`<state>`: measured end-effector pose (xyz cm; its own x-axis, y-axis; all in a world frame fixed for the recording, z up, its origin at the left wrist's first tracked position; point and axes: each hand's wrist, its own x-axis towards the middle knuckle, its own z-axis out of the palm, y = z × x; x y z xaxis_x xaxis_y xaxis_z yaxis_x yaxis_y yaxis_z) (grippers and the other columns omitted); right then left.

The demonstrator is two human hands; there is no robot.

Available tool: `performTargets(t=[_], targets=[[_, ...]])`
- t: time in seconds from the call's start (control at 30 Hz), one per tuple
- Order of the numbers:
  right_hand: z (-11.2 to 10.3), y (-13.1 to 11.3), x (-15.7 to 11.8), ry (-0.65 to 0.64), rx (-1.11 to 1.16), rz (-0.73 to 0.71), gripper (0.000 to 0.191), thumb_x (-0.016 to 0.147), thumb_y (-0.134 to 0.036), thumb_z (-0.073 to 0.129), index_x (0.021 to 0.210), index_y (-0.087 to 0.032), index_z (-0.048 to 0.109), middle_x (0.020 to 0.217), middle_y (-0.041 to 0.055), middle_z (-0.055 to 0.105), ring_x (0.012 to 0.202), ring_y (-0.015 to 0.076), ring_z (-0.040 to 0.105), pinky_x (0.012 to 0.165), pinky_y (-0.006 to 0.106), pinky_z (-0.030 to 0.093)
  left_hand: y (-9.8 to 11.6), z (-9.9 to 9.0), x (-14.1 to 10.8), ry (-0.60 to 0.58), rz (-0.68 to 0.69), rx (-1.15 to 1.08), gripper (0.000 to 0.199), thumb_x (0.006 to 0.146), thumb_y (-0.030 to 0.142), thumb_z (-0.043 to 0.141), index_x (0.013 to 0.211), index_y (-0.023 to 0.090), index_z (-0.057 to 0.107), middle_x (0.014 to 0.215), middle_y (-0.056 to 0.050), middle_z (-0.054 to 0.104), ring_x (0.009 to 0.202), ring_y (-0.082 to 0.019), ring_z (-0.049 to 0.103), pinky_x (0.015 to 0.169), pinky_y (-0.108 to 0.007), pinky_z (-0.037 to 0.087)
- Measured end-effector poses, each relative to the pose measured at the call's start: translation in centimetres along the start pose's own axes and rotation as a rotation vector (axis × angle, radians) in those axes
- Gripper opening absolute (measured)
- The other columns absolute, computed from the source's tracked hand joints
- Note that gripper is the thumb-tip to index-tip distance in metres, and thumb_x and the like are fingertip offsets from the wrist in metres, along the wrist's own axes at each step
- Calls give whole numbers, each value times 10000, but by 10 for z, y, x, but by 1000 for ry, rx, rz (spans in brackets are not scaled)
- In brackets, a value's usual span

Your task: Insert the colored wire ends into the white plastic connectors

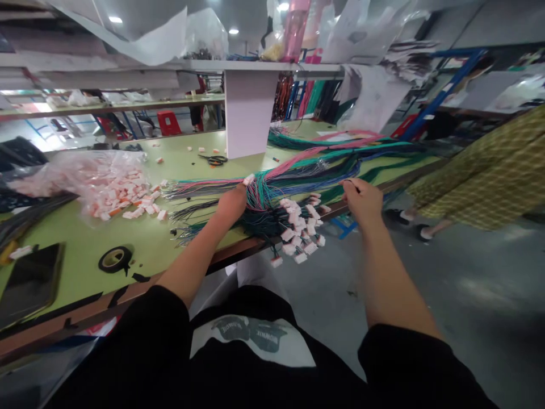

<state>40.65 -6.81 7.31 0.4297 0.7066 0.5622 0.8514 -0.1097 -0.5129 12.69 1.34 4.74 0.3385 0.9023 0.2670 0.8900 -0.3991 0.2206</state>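
My left hand [232,204] is closed at the wire bundle, with a white plastic connector [249,179] held at its fingertips. Green and pink wires [264,190] loop right beside it. Over the table's front edge, my right hand [363,200] is pinched closed; a thin dark piece shows at its fingers, too small to name surely. Between the hands, a cluster of wired white connectors [300,227] hangs over the edge. Loose wire ends with bare tips [179,190] fan out left of my left hand.
A plastic bag spills white connectors [114,193] on the left. Scissors [213,160], black tape [114,259] and a phone [32,281] lie on the green table [85,250]. A white upright panel [249,113] supports the shelf. Someone in a yellow checked garment [485,170] stands at right.
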Motion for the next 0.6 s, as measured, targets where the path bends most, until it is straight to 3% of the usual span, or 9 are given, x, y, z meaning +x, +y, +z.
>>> performTargets(t=[0.13, 0.27, 0.47, 0.6], targets=[[-4, 5, -8, -29, 30, 8, 284, 792, -311, 421, 827, -166, 663, 582, 33, 569, 582, 160, 493, 600, 278, 369, 21, 1, -3, -82, 188, 5, 301, 883, 195, 364, 1106, 102, 544, 892, -156, 668, 867, -222, 643, 769, -300, 461], [-5, -3, -13, -49, 74, 6, 283, 788, -315, 422, 837, -174, 663, 574, 31, 558, 561, 153, 481, 600, 279, 370, 26, 5, -3, -91, 311, -148, 232, 846, 245, 472, 971, 156, 646, 969, -102, 672, 954, -207, 609, 824, -275, 443], [-3, -14, -22, -40, 139, -5, 294, 773, -347, 429, 822, -172, 660, 548, 24, 540, 564, 157, 486, 593, 285, 384, 35, 9, -10, -44, 186, -129, 211, 811, 170, 478, 826, 149, 687, 848, -130, 669, 918, -268, 601, 756, -335, 448], [-2, -43, -39, 62, 292, -92, 292, 772, -336, 430, 814, -158, 657, 517, 3, 511, 528, 145, 482, 583, 286, 406, 46, 18, -13, 46, 203, -124, 222, 818, 144, 454, 802, 107, 673, 858, -172, 643, 999, -305, 563, 752, -351, 448]])
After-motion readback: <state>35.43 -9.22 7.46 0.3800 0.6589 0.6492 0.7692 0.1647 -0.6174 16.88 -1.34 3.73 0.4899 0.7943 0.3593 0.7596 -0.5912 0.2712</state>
